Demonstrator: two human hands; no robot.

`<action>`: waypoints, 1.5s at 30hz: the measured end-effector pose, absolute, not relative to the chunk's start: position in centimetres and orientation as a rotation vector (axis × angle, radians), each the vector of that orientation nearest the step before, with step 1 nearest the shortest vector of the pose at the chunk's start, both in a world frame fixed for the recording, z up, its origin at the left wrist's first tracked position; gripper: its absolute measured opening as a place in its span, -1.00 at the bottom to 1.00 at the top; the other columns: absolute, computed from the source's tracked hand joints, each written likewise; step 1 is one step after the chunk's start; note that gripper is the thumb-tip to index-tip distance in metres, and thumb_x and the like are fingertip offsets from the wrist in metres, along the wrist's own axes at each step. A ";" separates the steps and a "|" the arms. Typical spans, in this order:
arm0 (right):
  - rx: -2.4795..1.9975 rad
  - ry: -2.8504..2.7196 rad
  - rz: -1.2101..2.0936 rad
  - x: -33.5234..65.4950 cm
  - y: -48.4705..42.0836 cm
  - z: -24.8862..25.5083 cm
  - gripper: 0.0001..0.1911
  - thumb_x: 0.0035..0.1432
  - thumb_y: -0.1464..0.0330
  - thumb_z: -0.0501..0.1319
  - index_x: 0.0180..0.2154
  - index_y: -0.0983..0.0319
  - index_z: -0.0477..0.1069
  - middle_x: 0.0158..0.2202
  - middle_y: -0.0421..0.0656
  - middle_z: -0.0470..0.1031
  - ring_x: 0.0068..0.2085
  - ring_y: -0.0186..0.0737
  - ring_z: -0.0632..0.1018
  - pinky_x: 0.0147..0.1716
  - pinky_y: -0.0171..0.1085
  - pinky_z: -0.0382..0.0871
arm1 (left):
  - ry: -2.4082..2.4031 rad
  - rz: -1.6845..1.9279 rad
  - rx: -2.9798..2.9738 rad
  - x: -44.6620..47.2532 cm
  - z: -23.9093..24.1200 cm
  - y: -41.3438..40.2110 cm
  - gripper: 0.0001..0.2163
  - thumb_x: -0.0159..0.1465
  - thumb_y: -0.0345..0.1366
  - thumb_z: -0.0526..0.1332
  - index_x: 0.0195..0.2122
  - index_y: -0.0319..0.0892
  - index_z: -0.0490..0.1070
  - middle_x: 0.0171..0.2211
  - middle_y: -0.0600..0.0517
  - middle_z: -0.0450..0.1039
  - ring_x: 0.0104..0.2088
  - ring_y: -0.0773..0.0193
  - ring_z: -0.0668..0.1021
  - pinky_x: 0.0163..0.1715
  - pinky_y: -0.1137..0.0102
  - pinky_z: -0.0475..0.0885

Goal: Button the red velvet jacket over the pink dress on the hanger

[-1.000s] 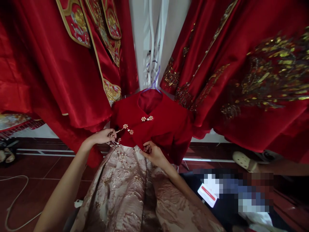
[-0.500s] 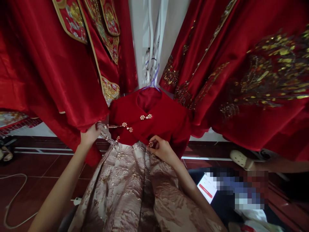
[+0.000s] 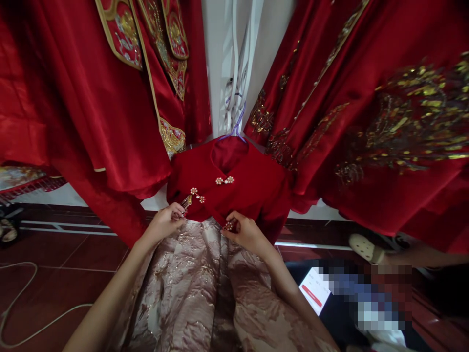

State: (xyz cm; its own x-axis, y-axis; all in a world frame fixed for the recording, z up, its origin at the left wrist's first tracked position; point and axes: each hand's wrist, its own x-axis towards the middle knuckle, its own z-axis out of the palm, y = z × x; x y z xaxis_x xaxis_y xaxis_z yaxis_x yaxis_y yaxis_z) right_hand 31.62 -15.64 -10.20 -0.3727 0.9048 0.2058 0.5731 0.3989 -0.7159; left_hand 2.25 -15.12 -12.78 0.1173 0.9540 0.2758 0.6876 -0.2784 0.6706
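A red jacket (image 3: 252, 195) with a pale pink-gold brocade skirt (image 3: 186, 283) hangs on a purple hanger (image 3: 239, 122). Pearl flower buttons (image 3: 224, 181) sit at its collar. Another flower ornament (image 3: 198, 194) lies on the chest, and a beaded tassel (image 3: 186, 201) runs from it down to my left hand (image 3: 164, 225). That hand is closed at the jacket's lower left edge, its fingertips pinching the strands. Across the waist, my right hand (image 3: 246, 232) pinches a pearl flower button (image 3: 229, 226) at the hem, partly hidden by the fingers.
Long red embroidered gowns hang on the left (image 3: 124, 122) and right (image 3: 366, 205). A lit phone (image 3: 314, 291) lies at lower right, beside a blurred patch. A person's foot in a pale clog (image 3: 361, 248) is at the right. A white cable (image 3: 22, 303) curls on the tiled floor.
My left hand has moved right, from the hanging gown's hem to the jacket's edge, letting the gown go and gathering the tassel strands. My right hand stays on the flower button.
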 end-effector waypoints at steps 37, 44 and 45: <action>-1.213 -1.663 1.023 32.2 -15.3 -9.5 -0.61 -0.12 0.11 0.36 -0.31 0.24 0.42 -0.50 -0.24 0.47 -0.62 -0.40 0.42 -0.68 -0.40 0.28 | 1.698 1.500 2.083 14.7 -17.3 -18.2 -0.71 0.25 -0.39 0.10 0.01 -0.13 0.29 -0.16 -0.07 0.36 -0.15 0.21 0.46 -0.11 0.28 0.39; -0.924 -1.693 1.444 31.1 -17.0 -8.1 -0.64 -0.06 0.15 0.33 -0.32 0.22 0.32 -0.51 -0.28 0.45 -0.54 -0.34 0.52 -0.52 -0.34 0.46 | 1.773 1.539 2.091 14.2 -17.9 -18.4 -0.78 0.25 -0.36 0.11 -0.08 -0.18 0.33 -0.19 -0.10 0.24 -0.15 0.15 0.37 -0.12 0.23 0.38; -0.882 -1.730 1.464 30.9 -17.1 -8.2 -0.67 -0.01 0.14 0.29 -0.29 0.21 0.31 -0.52 -0.29 0.43 -0.52 -0.32 0.53 -0.49 -0.34 0.47 | 1.800 1.534 2.119 14.1 -17.9 -18.3 -0.79 0.24 -0.37 0.11 -0.09 -0.18 0.34 -0.20 -0.10 0.22 -0.16 0.14 0.36 -0.14 0.22 0.38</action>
State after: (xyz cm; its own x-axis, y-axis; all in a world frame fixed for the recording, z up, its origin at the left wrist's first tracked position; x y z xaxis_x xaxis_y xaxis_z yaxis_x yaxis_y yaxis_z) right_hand 30.86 -17.14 -8.21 -0.5275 0.8458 0.0798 0.0612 0.1315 -0.9894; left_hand 14.15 -18.34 -17.86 -0.1087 0.7401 0.6636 0.7727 -0.3571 0.5248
